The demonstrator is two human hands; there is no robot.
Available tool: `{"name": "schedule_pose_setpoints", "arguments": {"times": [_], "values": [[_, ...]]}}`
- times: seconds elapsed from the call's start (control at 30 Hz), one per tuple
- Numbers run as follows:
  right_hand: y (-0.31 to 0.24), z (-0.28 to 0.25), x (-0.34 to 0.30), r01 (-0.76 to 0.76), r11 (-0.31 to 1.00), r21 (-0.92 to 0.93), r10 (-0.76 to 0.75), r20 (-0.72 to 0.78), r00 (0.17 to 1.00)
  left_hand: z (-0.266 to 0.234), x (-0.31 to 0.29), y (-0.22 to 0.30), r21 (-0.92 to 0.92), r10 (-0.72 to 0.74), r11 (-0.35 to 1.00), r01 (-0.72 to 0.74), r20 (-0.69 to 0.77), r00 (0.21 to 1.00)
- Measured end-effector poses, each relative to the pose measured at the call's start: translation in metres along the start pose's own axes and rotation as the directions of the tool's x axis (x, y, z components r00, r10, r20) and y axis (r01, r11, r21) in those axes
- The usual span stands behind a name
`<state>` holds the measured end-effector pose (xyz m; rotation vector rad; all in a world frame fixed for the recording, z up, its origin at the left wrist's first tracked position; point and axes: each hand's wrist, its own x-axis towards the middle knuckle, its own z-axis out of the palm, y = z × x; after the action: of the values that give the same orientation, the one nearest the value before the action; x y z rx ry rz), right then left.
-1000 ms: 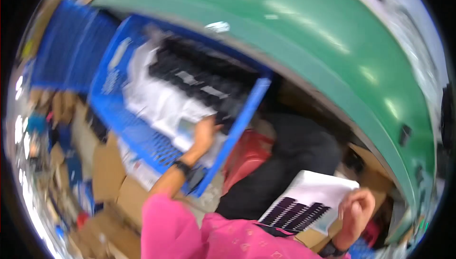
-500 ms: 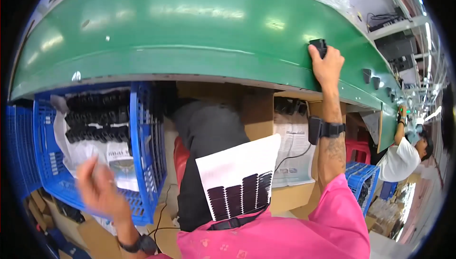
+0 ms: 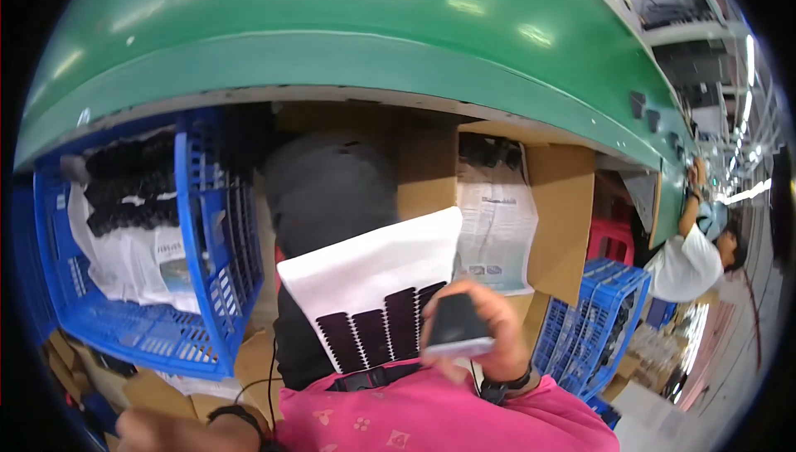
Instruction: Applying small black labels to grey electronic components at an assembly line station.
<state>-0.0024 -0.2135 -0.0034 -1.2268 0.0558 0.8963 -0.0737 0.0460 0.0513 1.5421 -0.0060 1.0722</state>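
My right hand [image 3: 506, 332] is raised in front of my chest, its fingers closed around a black block [image 3: 458, 319] with a pale lower edge. Its exact kind does not show. Across my lap lies a white sheet [image 3: 365, 261] bearing several columns of dark stickers [image 3: 362, 338]; the raised block and hand cover part of the right-hand column. At the lower left edge, my left hand [image 3: 157, 431] is smeared by motion beside some cardboard, and its fingers cannot be made out.
A green workbench [image 3: 332, 54] spans the front, with small black pieces [image 3: 638, 104] at its right. Left stands a blue crate [image 3: 137, 348] of black parts; right are a cardboard box [image 3: 560, 211] lined with newspaper and more blue crates [image 3: 593, 319]. A co-worker [image 3: 688, 269] sits far right.
My right hand has come back from the bench to my chest with the black block. My left hand has dropped from beside the blue crate to the lower edge. The view has shifted.
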Motion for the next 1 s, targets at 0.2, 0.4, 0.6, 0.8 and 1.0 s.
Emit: {"name": "schedule_pose_setpoints", "arguments": {"times": [0.2,0.4,0.6,0.8,1.0], "values": [[0.022,0.009,0.003,0.043,0.997,0.066,-0.06,0.282,0.958,0.054,-0.078,-0.038,0.16,-0.465,0.854,0.496,0.661,0.588],[0.041,0.009,0.007,0.422,0.462,-0.78,-0.629,0.047,0.776,0.062,-0.101,-0.062,-0.113,-0.64,0.655,0.747,0.443,0.628],[0.067,0.018,0.015,0.187,0.247,-0.951,-0.691,-0.038,0.722,0.059,-0.084,-0.08,-0.167,-0.628,0.64,0.75,0.45,0.636],[0.067,0.016,0.022,0.244,0.395,-0.886,-0.702,-0.119,0.702,0.063,-0.079,-0.08,-0.262,-0.657,0.542,0.799,0.461,0.596],[0.049,0.016,0.007,0.411,0.423,-0.808,-0.669,0.027,0.742,0.069,-0.077,-0.075,-0.221,-0.702,0.576,0.787,0.358,0.615]]}}
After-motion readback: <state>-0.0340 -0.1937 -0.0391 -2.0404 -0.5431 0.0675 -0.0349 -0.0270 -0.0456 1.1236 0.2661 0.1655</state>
